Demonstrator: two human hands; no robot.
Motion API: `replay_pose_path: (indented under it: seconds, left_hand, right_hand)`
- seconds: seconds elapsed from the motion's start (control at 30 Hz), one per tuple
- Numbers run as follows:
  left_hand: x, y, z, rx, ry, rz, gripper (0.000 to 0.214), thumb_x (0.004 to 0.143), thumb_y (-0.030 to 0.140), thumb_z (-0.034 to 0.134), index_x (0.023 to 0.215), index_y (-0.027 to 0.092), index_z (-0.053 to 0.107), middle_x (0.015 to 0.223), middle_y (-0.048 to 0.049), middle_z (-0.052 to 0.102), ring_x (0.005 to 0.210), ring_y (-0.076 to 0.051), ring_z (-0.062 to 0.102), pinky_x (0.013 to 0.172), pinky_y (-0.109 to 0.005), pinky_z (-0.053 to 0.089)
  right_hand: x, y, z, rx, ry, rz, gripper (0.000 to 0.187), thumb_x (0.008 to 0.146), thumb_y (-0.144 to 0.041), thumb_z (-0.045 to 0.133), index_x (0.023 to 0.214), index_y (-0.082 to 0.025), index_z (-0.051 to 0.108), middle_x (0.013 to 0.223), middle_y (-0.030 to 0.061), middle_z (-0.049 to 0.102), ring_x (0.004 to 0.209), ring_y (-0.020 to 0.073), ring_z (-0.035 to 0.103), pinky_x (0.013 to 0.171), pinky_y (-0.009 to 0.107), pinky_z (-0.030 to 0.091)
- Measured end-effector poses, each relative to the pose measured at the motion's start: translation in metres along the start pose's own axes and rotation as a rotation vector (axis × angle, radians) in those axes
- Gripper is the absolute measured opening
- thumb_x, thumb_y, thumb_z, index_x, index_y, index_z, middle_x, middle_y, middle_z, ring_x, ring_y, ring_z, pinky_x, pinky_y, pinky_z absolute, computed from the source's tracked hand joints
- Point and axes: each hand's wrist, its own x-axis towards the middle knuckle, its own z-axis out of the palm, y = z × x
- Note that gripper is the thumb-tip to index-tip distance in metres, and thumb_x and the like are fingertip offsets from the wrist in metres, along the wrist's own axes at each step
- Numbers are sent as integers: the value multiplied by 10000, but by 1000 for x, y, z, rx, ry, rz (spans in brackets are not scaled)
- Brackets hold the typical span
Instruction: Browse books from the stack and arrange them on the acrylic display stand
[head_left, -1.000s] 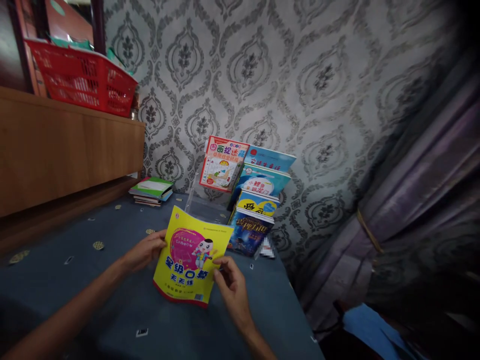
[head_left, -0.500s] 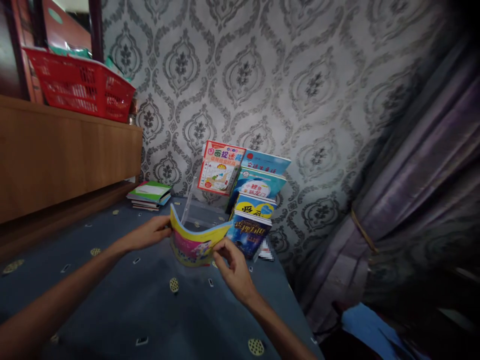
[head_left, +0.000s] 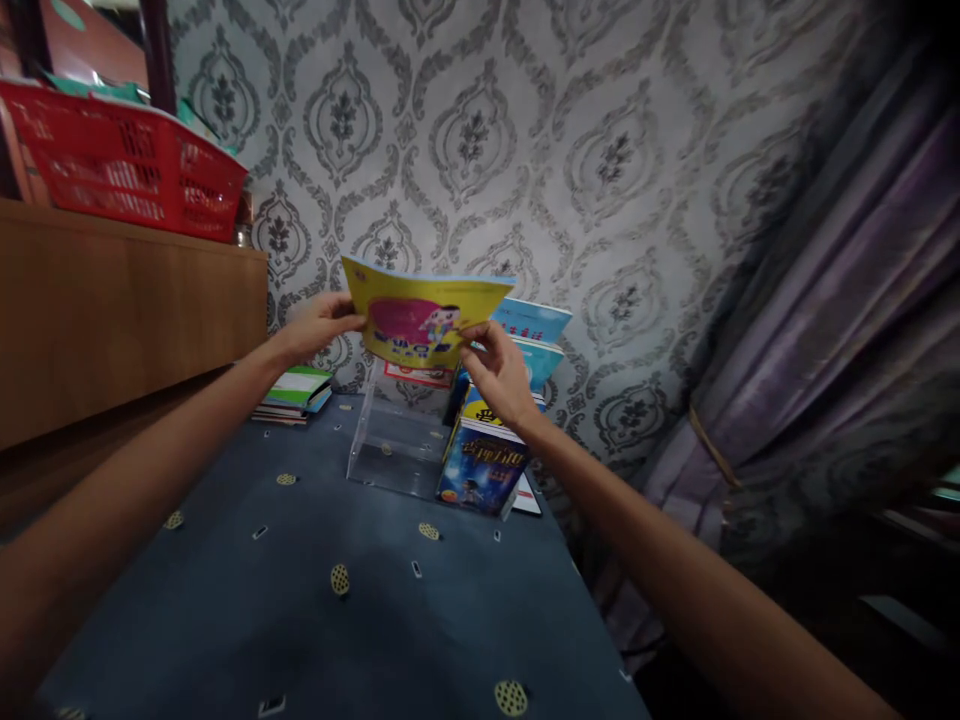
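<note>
A thin yellow picture book (head_left: 427, 318) with a pink patch on its cover is held up between my two hands. My left hand (head_left: 319, 325) pinches its left edge, while the fingers of my right hand (head_left: 501, 375) grip its lower right side. Below and behind it stands a clear plastic book rack (head_left: 397, 455) with tiers. On the rack's right half are several books, among them a dark blue book (head_left: 484, 470) in front and light blue books (head_left: 544, 322) at the back. The held book covers most of a red-edged book (head_left: 420, 376) on the rack's back tier.
A small stack of books (head_left: 294, 392) lies on the dark patterned cloth (head_left: 262, 600) to the left. A red plastic basket (head_left: 127, 165) sits on a wooden cabinet (head_left: 135, 320). Patterned wallpaper is behind the rack, and a purple-grey curtain (head_left: 787, 330) hangs at the right.
Both hands have raised the yellow book from in front of the rack up to its back tier. The book's curve has flattened and its cover now faces me more fully.
</note>
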Motion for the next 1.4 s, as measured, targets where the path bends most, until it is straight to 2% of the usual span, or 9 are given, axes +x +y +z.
replay_pose_path:
  seconds: [0.13, 0.3, 0.5, 0.67, 0.93, 1.17, 1.4]
  left_hand:
    - [27, -15, -3, -14, 6, 30, 396, 666, 414, 840, 938, 146, 733, 907, -53, 743, 895, -207, 669, 812, -318, 524]
    - [39, -32, 3, -46, 53, 13, 434, 659, 432, 859, 944, 140, 713, 902, -62, 736, 908, -218, 665, 812, -324, 517]
    - [44, -46, 7, -40, 46, 23, 441, 656, 457, 855, 934, 142, 719, 927, -68, 736, 917, -216, 658, 828, -335, 516]
    - [47, -54, 10, -60, 55, 0, 369, 695, 387, 834, 944, 144, 712, 931, -64, 724, 950, -220, 651, 828, -339, 508]
    - [51, -62, 13, -71, 42, -4, 348, 712, 375, 827, 950, 147, 715, 951, -72, 728, 959, -218, 654, 832, -339, 518]
    - [54, -63, 14, -44, 44, 24, 444, 676, 456, 843, 963, 144, 714, 950, -73, 735, 968, -239, 659, 832, -347, 520]
    - [56, -66, 14, -43, 60, 27, 472, 671, 468, 838, 981, 137, 706, 938, -73, 727, 985, -249, 648, 843, -355, 513]
  right_hand:
    - [29, 16, -3, 5, 14, -37, 173, 807, -338, 588, 915, -260, 478, 1051, 47, 607, 1028, 211, 591, 931, 407, 537]
    - [44, 38, -4, -2, 31, -50, 170, 802, -330, 592, 899, -253, 475, 1015, 37, 603, 1002, 205, 595, 929, 429, 538]
    - [45, 57, -7, -15, 30, -50, 146, 799, -310, 579, 897, -256, 485, 990, 26, 597, 989, 194, 594, 911, 413, 544]
    - [45, 66, -8, -20, 36, -50, 149, 797, -306, 583, 901, -255, 489, 999, 29, 599, 1004, 199, 595, 916, 426, 546]
    - [44, 70, -11, -29, 23, -29, 169, 798, -329, 598, 907, -253, 495, 1013, 31, 599, 1010, 201, 603, 919, 412, 548]
    - [43, 72, -10, -29, 55, -33, 192, 795, -355, 628, 893, -257, 495, 1004, 31, 612, 1025, 217, 602, 923, 427, 552]
    - [42, 73, -8, -20, 58, -30, 155, 788, -307, 586, 898, -253, 491, 996, 32, 604, 1009, 211, 605, 920, 429, 551]
